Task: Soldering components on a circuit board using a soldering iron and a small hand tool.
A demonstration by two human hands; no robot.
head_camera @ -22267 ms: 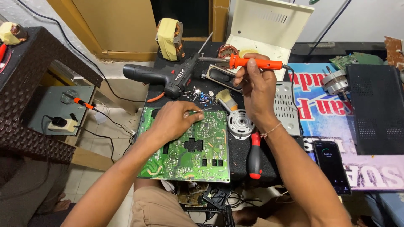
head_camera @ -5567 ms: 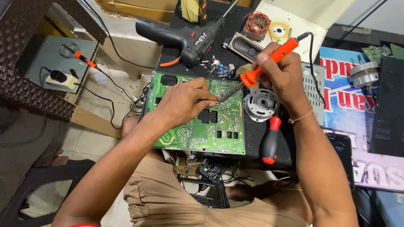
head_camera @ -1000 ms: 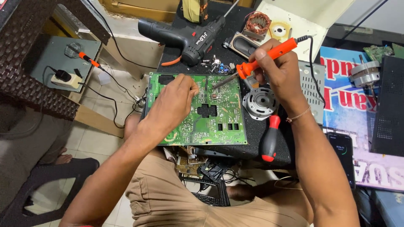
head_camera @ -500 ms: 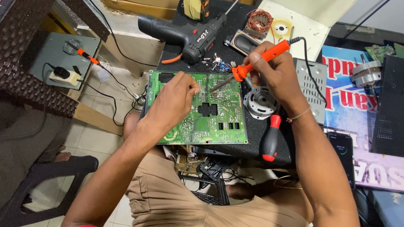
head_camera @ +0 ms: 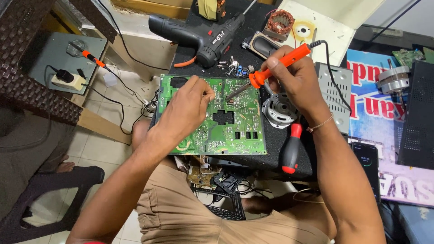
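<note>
A green circuit board [head_camera: 235, 131] lies flat on the black worktop in front of me. My left hand [head_camera: 187, 106] rests on its upper left part with the fingers pinched together; what they pinch is too small to tell. My right hand [head_camera: 294, 79] grips an orange-handled soldering iron [head_camera: 275, 65], held like a pen. Its metal tip slants down to the left and meets the board's upper middle, just right of my left fingertips.
A black power drill [head_camera: 199, 34] lies behind the board. A silver motor part [head_camera: 279, 110] and a red-and-black screwdriver [head_camera: 290, 149] lie right of it. A phone [head_camera: 367, 165], a grey metal box [head_camera: 337, 97] and a dark panel [head_camera: 416, 122] sit further right. Loose wires hang below the worktop edge.
Over the last second my left hand stayed on the board's upper left. The iron's tip kept to the same spot near my fingertips; the view shifted slightly.
</note>
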